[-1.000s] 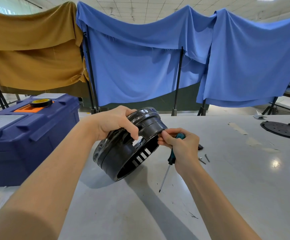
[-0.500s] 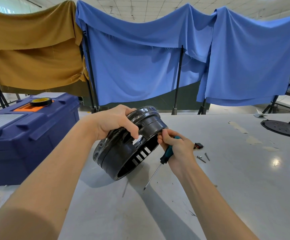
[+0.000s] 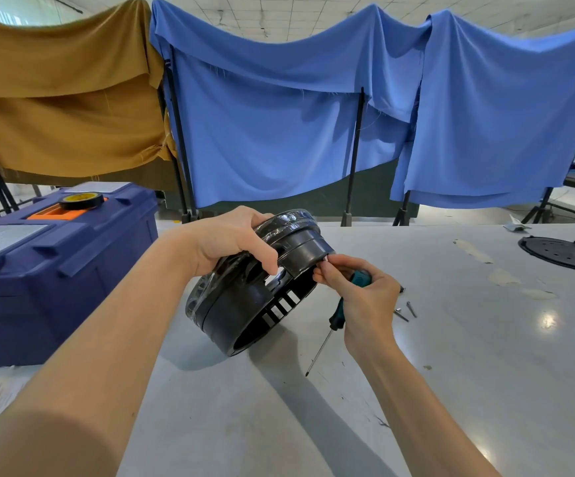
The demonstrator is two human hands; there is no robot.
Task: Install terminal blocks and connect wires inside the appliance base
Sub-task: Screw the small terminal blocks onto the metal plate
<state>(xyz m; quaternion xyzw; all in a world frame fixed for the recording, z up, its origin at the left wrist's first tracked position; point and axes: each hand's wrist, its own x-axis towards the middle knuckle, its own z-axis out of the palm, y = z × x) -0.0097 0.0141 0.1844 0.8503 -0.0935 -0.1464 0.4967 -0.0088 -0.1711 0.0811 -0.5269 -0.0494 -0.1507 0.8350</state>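
Fingers (image 3: 246, 215) of the left hand (image 3: 224, 241) curl over the top rim of the black appliance base (image 3: 241, 311), with the thumb pressed down on its outer wall, so this hand grips the base firmly. The base is tipped on its side under those fingers. Its lower edge is down on the grey tabletop (image 3: 451, 373) and its open, slotted side faces the camera.

Just right of the left thumb, the right hand (image 3: 365, 301) meets the edge of the base. Its thumb and forefinger are pinched tight on a small white piece (image 3: 326, 260) at the rim; what the piece is cannot be told. The other fingers of that hand wrap the teal and black handle of a screwdriver (image 3: 337, 316). Its thin shaft slants down and to the left below the hand, with the tip close above the tabletop.

A couple of screws (image 3: 403, 312) lie on the tabletop just beyond the right fingers. A round black plate (image 3: 561, 253) sits well off to their right. Left of the left fingers stands a dark blue toolbox (image 3: 55, 270) with a roll of tape (image 3: 81, 200) on its lid. Blue cloth (image 3: 279, 132) and mustard cloth (image 3: 62, 105) hang behind the hands.
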